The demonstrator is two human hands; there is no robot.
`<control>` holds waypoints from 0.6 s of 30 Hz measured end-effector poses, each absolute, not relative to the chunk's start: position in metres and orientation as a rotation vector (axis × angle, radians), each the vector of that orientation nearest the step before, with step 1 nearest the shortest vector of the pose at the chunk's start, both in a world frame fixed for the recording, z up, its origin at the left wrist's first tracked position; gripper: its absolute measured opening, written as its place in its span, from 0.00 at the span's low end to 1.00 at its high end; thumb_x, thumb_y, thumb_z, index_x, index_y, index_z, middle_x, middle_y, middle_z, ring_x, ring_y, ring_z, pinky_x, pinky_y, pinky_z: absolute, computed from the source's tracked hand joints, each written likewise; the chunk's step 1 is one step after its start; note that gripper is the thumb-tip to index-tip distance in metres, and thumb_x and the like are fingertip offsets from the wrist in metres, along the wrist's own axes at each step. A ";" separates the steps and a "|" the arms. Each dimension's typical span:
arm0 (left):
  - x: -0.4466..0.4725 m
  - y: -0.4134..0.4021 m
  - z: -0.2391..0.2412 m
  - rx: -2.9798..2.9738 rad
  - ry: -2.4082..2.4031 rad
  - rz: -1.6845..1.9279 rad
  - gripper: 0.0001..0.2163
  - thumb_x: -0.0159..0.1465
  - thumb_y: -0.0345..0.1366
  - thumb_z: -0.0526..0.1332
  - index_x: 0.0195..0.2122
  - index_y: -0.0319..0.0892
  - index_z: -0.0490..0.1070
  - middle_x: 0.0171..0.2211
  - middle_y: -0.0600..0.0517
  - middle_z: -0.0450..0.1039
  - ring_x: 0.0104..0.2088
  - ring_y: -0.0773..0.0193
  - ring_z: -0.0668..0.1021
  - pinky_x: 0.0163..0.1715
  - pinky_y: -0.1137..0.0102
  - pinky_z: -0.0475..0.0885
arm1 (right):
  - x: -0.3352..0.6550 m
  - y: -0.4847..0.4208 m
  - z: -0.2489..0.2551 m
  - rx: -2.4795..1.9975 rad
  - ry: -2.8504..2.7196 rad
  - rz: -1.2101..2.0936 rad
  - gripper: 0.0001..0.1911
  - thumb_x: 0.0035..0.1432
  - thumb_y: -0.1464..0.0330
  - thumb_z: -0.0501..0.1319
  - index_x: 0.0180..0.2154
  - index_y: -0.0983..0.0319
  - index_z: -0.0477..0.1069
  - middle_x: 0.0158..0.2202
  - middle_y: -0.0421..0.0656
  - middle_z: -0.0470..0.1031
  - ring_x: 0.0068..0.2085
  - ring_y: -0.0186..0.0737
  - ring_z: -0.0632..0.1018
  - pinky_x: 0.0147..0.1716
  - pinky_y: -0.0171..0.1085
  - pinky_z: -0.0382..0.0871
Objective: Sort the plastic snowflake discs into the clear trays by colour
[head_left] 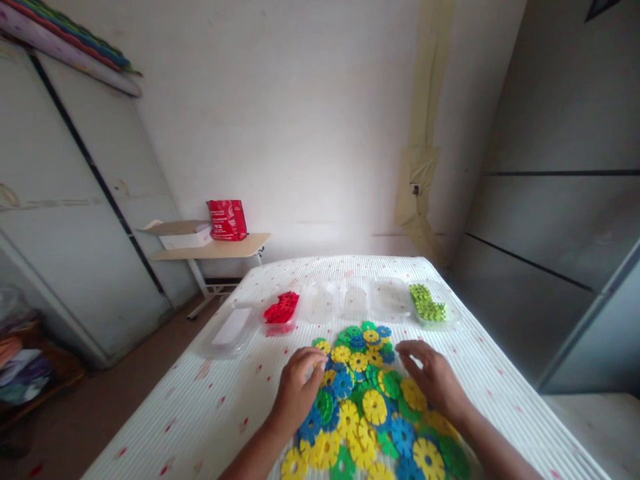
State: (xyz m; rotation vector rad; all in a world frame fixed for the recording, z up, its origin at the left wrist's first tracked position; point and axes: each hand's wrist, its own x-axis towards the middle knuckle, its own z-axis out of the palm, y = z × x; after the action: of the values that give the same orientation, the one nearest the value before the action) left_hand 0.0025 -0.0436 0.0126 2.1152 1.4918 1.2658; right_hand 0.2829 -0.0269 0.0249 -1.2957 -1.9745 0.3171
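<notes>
A loose pile of notched plastic discs (374, 407) in yellow, blue and green covers the near middle of the table. At the pile's left edge is my left hand (300, 380), its fingers bent and thumb apart, with nothing visible in it. My right hand (434, 375) hovers on the other side, over or against the right edge of the pile. Its fingers are slightly curled, with a gap between thumb and forefinger and no disc showing there. Whether the fingertips of either hand touch the discs is hard to see.
Behind the pile, clear plastic containers stand in a row: one with red pieces (283, 308), one with light green pieces (426, 303), several between them. A clear container (233, 330) with something white lies left. A side table (240, 247) holds a red bag (227, 220).
</notes>
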 end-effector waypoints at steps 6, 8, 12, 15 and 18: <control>0.006 -0.012 0.013 1.971 1.759 1.088 0.09 0.57 0.30 0.52 0.31 0.41 0.73 0.32 0.50 0.76 0.36 0.63 0.76 0.38 0.69 0.70 | 0.320 -0.009 0.020 -1.515 -1.808 0.210 0.17 0.54 0.61 0.49 0.32 0.58 0.74 0.35 0.45 0.79 0.37 0.45 0.78 0.39 0.41 0.71; 0.010 -0.008 0.007 1.989 1.828 1.072 0.09 0.57 0.29 0.53 0.32 0.41 0.73 0.34 0.50 0.75 0.38 0.63 0.75 0.42 0.67 0.69 | 0.327 -0.006 0.016 -1.579 -1.809 0.205 0.17 0.53 0.61 0.48 0.31 0.58 0.74 0.35 0.45 0.79 0.37 0.46 0.78 0.39 0.42 0.71; 0.010 -0.010 -0.009 2.043 1.797 1.117 0.11 0.58 0.31 0.53 0.39 0.41 0.72 0.42 0.47 0.74 0.46 0.61 0.73 0.50 0.65 0.66 | 0.330 -0.004 0.006 -1.656 -1.824 0.247 0.18 0.51 0.60 0.48 0.33 0.59 0.74 0.35 0.46 0.78 0.36 0.46 0.78 0.38 0.42 0.71; 0.005 -0.014 -0.016 2.053 1.681 1.124 0.13 0.60 0.35 0.53 0.43 0.41 0.71 0.47 0.47 0.72 0.49 0.61 0.71 0.53 0.65 0.64 | 0.325 -0.004 0.001 -1.615 -1.833 0.268 0.20 0.52 0.57 0.49 0.38 0.60 0.73 0.40 0.46 0.77 0.41 0.47 0.77 0.43 0.43 0.70; 0.003 -0.015 -0.017 2.049 1.647 1.094 0.15 0.61 0.38 0.51 0.46 0.41 0.70 0.49 0.46 0.70 0.51 0.61 0.70 0.54 0.65 0.63 | 0.318 -0.005 -0.003 -1.563 -1.853 0.308 0.23 0.54 0.54 0.49 0.42 0.60 0.71 0.46 0.47 0.74 0.48 0.47 0.73 0.49 0.44 0.66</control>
State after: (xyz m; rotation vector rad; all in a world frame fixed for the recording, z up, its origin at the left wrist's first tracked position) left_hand 0.0035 -0.0149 -0.0168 2.0490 1.6475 1.0943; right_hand 0.3175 -0.0047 -0.0025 -1.5630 -1.8530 0.3081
